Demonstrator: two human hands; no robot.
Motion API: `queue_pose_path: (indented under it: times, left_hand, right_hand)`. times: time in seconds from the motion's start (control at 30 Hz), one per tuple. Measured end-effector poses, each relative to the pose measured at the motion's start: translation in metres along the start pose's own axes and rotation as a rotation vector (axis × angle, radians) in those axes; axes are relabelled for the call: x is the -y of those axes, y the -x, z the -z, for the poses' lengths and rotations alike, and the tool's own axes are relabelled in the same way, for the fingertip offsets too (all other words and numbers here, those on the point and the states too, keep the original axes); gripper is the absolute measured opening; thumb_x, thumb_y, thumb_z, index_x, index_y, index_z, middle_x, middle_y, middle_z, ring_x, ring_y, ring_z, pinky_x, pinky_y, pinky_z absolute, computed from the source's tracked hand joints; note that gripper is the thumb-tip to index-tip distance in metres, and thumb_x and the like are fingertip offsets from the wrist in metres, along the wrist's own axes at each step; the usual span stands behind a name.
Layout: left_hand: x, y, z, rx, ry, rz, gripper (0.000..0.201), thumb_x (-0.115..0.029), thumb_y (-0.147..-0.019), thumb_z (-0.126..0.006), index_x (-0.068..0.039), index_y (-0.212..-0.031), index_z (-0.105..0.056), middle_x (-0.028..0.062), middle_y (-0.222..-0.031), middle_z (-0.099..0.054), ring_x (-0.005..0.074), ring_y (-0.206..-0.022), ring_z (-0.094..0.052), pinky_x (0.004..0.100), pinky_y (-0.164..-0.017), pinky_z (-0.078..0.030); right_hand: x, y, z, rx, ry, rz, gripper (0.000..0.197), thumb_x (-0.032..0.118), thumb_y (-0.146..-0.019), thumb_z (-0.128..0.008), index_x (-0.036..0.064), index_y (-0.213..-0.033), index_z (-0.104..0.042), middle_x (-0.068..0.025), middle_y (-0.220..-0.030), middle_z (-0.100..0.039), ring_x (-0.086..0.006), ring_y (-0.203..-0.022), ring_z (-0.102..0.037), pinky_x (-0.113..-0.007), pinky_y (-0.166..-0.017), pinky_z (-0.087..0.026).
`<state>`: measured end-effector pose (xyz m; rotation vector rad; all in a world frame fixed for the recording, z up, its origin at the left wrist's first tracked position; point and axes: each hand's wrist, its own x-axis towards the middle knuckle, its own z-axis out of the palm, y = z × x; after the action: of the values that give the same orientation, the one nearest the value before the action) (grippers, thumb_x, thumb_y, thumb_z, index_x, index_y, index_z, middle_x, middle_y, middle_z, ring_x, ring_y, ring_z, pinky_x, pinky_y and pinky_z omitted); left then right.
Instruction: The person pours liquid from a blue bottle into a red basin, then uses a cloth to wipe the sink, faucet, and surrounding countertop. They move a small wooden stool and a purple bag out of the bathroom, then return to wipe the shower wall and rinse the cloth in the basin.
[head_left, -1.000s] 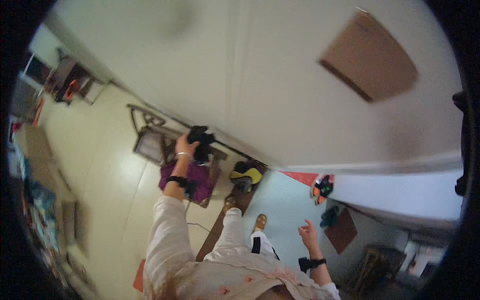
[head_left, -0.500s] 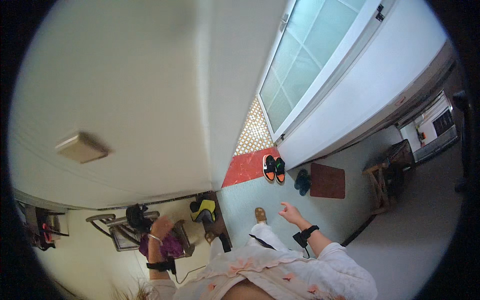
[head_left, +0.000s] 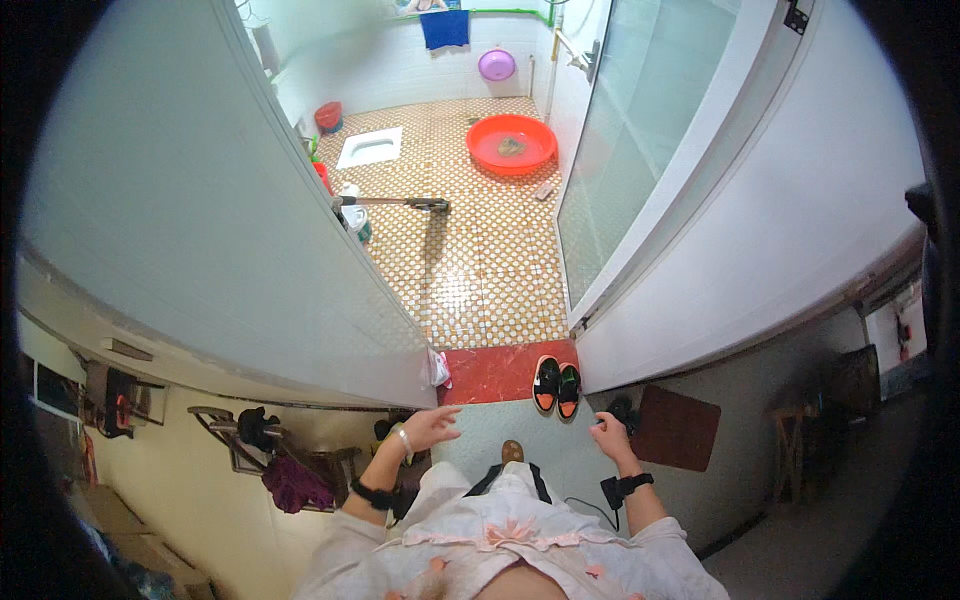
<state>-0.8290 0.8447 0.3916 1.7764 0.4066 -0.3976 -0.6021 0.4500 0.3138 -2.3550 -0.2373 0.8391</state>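
My left hand (head_left: pixel 430 428) hangs in the air in front of the doorway, left of centre. Its fingers are stretched and apart, with nothing in them. My right hand (head_left: pixel 609 436) is over the floor to the right, its fingers loosely bent and a little apart, holding nothing that I can see. Nearest to it are a pair of black and orange sneakers (head_left: pixel 556 390) at the edge of the red door sill (head_left: pixel 490 370). Dark slippers (head_left: pixel 624 411) lie partly hidden behind the right hand. Each forearm wears a black strap with a small device.
Beyond the sill lies a patterned tile floor (head_left: pixel 480 260) with a red basin (head_left: pixel 512 146), a squat toilet (head_left: pixel 371 148) and a long-handled tool (head_left: pixel 400 203) reaching in from the left. A frosted glass door (head_left: pixel 650 150) stands open at right. A brown mat (head_left: pixel 676 428) lies right; a chair (head_left: pixel 240 430) stands left.
My view has turned left toward the doorway, bringing the tiled room into sight. My left hand has moved from beside the chair to the front of the sill. The sneakers have not moved.
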Motion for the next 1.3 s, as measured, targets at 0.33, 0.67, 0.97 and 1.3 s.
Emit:
queue_pose_path:
  times: [0.33,0.67,0.97,1.3]
  left_hand:
    - [-0.105,-0.158,0.016,-0.137,0.104,-0.050,0.058,-0.023,-0.086,-0.071,-0.008,-0.137,-0.047,0.0156,-0.115,-0.064,0.0187,-0.096,-0.063,0.0310,-0.083,-0.052]
    - [-0.137,-0.330,0.143,-0.495,0.604,0.038,0.053,-0.021,-0.087,-0.070,-0.006,-0.133,-0.049,0.0092,-0.109,-0.063,0.0130,-0.083,-0.064,0.0258,-0.067,-0.053]
    - [-0.174,-0.425,0.261,-0.780,0.665,0.119,0.041,-0.016,-0.083,-0.072,-0.002,-0.120,-0.058,0.0050,-0.091,-0.065,0.0078,-0.066,-0.059,0.0207,-0.055,-0.050]
    - [-0.128,-0.509,0.362,-0.825,0.782,0.195,0.037,-0.011,-0.084,-0.070,-0.001,-0.118,-0.058,0.0066,-0.082,-0.064,0.0114,-0.059,-0.059,0.0223,-0.051,-0.049]
  right_hand:
    - [0.012,-0.068,0.032,0.041,-0.195,0.135,0.045,0.016,-0.082,-0.066,-0.0015,-0.122,-0.056,-0.0076,-0.085,-0.067,-0.0140,-0.072,-0.062,-0.029,-0.066,-0.051]
    - [0.089,-0.237,0.066,0.080,-0.359,0.212,0.037,0.013,-0.085,-0.065,-0.0024,-0.118,-0.057,-0.0070,-0.092,-0.066,-0.0128,-0.079,-0.061,-0.028,-0.068,-0.050]
    - [0.259,-0.396,0.125,0.222,-0.382,0.211,0.037,0.013,-0.086,-0.061,-0.0010,-0.120,-0.057,-0.0076,-0.087,-0.065,-0.0146,-0.077,-0.062,-0.028,-0.069,-0.050]
    - [0.312,-0.601,0.158,0.303,-0.431,0.033,0.033,0.014,-0.083,-0.065,-0.0024,-0.112,-0.060,-0.0080,-0.082,-0.066,-0.0143,-0.068,-0.062,-0.028,-0.060,-0.050]
